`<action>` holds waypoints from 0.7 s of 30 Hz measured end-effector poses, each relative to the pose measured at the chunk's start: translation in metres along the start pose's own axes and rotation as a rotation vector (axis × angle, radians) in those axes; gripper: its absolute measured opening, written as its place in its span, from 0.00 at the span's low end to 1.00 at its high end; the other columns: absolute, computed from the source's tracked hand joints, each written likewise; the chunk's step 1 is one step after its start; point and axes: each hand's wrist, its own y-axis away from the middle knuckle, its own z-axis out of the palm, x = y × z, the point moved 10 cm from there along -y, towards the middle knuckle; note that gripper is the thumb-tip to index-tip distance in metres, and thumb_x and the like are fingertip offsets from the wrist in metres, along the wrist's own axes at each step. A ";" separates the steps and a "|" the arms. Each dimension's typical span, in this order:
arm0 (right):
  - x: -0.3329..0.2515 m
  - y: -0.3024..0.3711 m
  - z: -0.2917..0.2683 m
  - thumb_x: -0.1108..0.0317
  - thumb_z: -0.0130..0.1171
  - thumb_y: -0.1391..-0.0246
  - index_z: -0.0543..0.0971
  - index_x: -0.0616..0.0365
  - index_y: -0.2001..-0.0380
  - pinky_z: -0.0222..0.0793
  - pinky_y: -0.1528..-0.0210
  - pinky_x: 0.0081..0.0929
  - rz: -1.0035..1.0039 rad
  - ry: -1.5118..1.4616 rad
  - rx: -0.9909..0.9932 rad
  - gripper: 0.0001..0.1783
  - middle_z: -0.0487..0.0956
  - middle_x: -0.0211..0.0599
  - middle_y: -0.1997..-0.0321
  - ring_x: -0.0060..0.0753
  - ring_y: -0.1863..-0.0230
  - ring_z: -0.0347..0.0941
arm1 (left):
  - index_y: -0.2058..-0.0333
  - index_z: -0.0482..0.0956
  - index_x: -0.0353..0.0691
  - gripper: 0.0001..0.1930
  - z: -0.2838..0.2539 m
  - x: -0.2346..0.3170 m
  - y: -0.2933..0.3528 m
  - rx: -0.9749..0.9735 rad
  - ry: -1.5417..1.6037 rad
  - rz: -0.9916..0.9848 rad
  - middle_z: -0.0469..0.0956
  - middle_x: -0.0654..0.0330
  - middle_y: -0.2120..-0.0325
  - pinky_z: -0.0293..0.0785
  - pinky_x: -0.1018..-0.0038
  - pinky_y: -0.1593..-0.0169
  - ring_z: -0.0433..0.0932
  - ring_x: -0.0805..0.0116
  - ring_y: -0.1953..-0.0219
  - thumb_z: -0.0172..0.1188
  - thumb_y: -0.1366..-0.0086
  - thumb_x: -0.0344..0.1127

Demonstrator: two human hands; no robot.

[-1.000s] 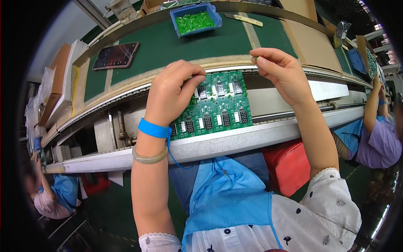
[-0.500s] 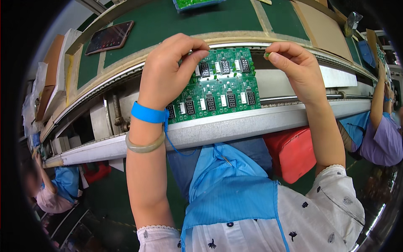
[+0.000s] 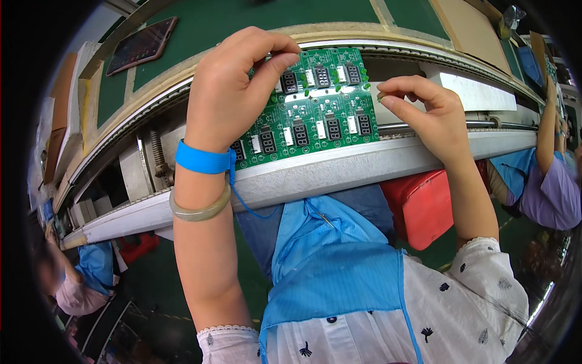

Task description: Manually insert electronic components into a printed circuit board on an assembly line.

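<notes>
Green circuit board (image 3: 315,115) sits centre frame, a panel of repeated small modules with dark display blocks and white parts, lying tilted on the grey metal rail (image 3: 364,167) at the conveyor's near edge.

Left hand (image 3: 233,91) at about 10 o'clock from the board's middle, covering its left end. Fingers curled, thumb and forefinger pinched narrow at the board's upper-left modules. Cannot tell if anything is between the fingertips. Blue wrist strap (image 3: 203,159) on that wrist, with a coiled blue cord running down from it; a pale bangle (image 3: 200,209) sits just below the strap.

Right hand (image 3: 424,115) at 3 o'clock from the board, just beside its right edge. Thumb and forefinger closed tight together, tips pointing toward the board's upper-right corner. Something small and greenish seems to sit in the pinch, too tiny to identify.

Green conveyor belt (image 3: 254,24) runs behind the board at 12 o'clock. Dark tablet-like device (image 3: 142,43) lies on it at 10 o'clock, well apart from the hands.

Red stool (image 3: 424,206) under the rail at 5 o'clock. Another person in purple (image 3: 548,188) sits at 3 o'clock, far right. One more person at 8 o'clock, low left, blurred.
</notes>
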 end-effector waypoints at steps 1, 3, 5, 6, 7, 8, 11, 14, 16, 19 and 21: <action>0.001 0.003 0.000 0.71 0.68 0.45 0.88 0.56 0.58 0.72 0.56 0.24 0.009 0.001 0.000 0.11 0.86 0.33 0.63 0.25 0.61 0.79 | 0.64 0.84 0.37 0.05 0.001 0.001 0.000 0.001 -0.008 0.013 0.81 0.57 0.70 0.73 0.71 0.67 0.78 0.62 0.71 0.66 0.39 0.25; -0.010 0.006 0.004 0.77 0.68 0.46 0.85 0.62 0.56 0.72 0.53 0.22 -0.055 0.072 -0.040 0.13 0.85 0.33 0.62 0.23 0.59 0.79 | 0.64 0.84 0.37 0.05 0.002 0.000 0.000 -0.006 -0.002 0.015 0.81 0.57 0.71 0.73 0.72 0.67 0.78 0.63 0.71 0.66 0.39 0.25; -0.011 0.007 0.004 0.74 0.68 0.47 0.86 0.60 0.56 0.73 0.54 0.25 -0.054 0.071 -0.034 0.13 0.85 0.35 0.62 0.25 0.59 0.80 | 0.63 0.84 0.37 0.05 0.000 0.000 0.000 -0.001 0.001 0.011 0.80 0.58 0.71 0.73 0.73 0.67 0.77 0.65 0.72 0.66 0.39 0.26; -0.011 0.007 0.004 0.71 0.68 0.47 0.86 0.58 0.56 0.74 0.56 0.28 -0.059 0.073 -0.026 0.13 0.85 0.36 0.62 0.27 0.60 0.80 | 0.63 0.84 0.37 0.05 0.000 -0.001 0.000 -0.001 0.014 0.005 0.80 0.58 0.72 0.73 0.73 0.67 0.76 0.66 0.72 0.66 0.38 0.26; -0.010 0.007 0.004 0.71 0.68 0.47 0.86 0.58 0.56 0.74 0.56 0.28 -0.054 0.074 -0.025 0.13 0.85 0.36 0.62 0.27 0.60 0.80 | 0.63 0.84 0.37 0.05 0.001 -0.001 0.001 -0.003 0.018 0.005 0.80 0.58 0.72 0.73 0.73 0.67 0.76 0.66 0.72 0.66 0.38 0.26; -0.011 0.007 0.005 0.72 0.67 0.47 0.86 0.59 0.56 0.74 0.55 0.28 -0.068 0.080 -0.028 0.14 0.85 0.37 0.62 0.28 0.60 0.81 | 0.63 0.84 0.37 0.05 0.001 -0.001 0.001 -0.005 0.012 0.003 0.80 0.58 0.71 0.73 0.73 0.67 0.76 0.66 0.72 0.66 0.38 0.26; -0.015 0.008 0.006 0.73 0.66 0.48 0.85 0.59 0.57 0.74 0.55 0.28 -0.079 0.081 -0.031 0.14 0.85 0.37 0.63 0.30 0.61 0.81 | 0.63 0.84 0.36 0.05 0.001 -0.001 0.003 -0.007 0.006 -0.005 0.80 0.58 0.71 0.73 0.73 0.66 0.77 0.67 0.71 0.66 0.38 0.26; -0.015 0.010 0.006 0.73 0.66 0.49 0.85 0.58 0.57 0.73 0.54 0.28 -0.076 0.094 -0.041 0.14 0.85 0.36 0.65 0.30 0.61 0.81 | 0.63 0.84 0.35 0.05 0.000 -0.002 0.004 -0.004 0.007 -0.011 0.81 0.59 0.71 0.73 0.74 0.66 0.77 0.68 0.71 0.67 0.38 0.26; -0.014 0.011 0.006 0.73 0.66 0.49 0.85 0.58 0.57 0.73 0.54 0.29 -0.075 0.111 -0.050 0.14 0.84 0.35 0.66 0.30 0.61 0.80 | 0.63 0.84 0.35 0.05 0.001 -0.001 0.004 -0.002 0.007 -0.010 0.81 0.59 0.71 0.73 0.74 0.66 0.77 0.68 0.71 0.67 0.38 0.26; -0.018 0.012 0.006 0.72 0.66 0.49 0.85 0.56 0.56 0.72 0.55 0.29 -0.108 0.095 -0.030 0.15 0.84 0.33 0.68 0.30 0.62 0.79 | 0.63 0.84 0.35 0.05 0.001 -0.001 0.004 -0.007 -0.001 -0.011 0.81 0.59 0.71 0.73 0.74 0.66 0.77 0.68 0.71 0.67 0.38 0.26; -0.021 0.011 0.008 0.71 0.66 0.48 0.84 0.55 0.56 0.72 0.57 0.29 -0.104 0.126 -0.051 0.15 0.84 0.32 0.69 0.31 0.62 0.78 | 0.63 0.84 0.35 0.05 0.000 -0.001 0.005 0.004 0.006 -0.008 0.80 0.59 0.71 0.73 0.74 0.66 0.77 0.69 0.71 0.67 0.38 0.26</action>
